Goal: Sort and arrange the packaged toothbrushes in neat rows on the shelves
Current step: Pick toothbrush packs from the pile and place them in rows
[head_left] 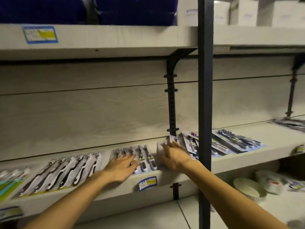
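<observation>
Packaged toothbrushes lie flat along the middle shelf point(165, 180). My left hand point(121, 164) rests with straight fingers on one pack point(146, 158) of several dark-and-white brushes. To its right, my right hand point(175, 155) lies spread over a loose, tilted pile of packs point(189, 142) beside the dark upright post; whether it grips one is hidden by blur. A neat pack point(66, 171) lies left of my left hand, and turquoise packs point(9, 184) sit at the far left. More packs point(234, 142) lie fanned out beyond the post.
A dark steel post point(204, 113) stands in front of the shelf right of my right hand. A bracket point(171, 96) runs up the back panel. Blue packages point(82, 10) and white boxes point(244, 12) fill the top shelf. Stacked plates point(247, 187) sit lower right.
</observation>
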